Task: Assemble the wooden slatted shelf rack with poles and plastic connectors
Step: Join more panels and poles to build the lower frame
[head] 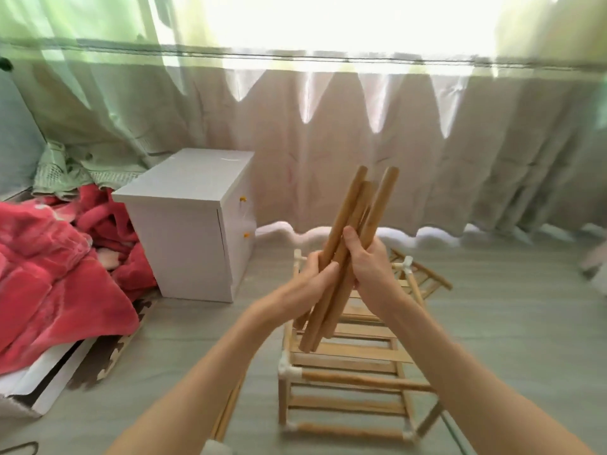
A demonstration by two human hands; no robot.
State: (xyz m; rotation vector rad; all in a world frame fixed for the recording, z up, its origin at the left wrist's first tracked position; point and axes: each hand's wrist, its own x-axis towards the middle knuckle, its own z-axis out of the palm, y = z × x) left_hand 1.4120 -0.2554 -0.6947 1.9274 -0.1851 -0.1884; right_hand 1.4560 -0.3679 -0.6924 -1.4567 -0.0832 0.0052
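I hold a bundle of several wooden poles tilted up in front of me. My right hand grips the bundle near its middle, thumb across the front. My left hand holds the poles from the left, fingers curled round one of them. Below the hands stands the partly built rack: slatted wooden shelves joined by poles, with white plastic connectors at the corners. Another slatted piece lies tilted behind the rack on the right.
A white bedside cabinet stands to the left on the grey floor. A red blanket is heaped on a bed at far left. Beige curtains hang along the back. More thin poles lie near my left forearm.
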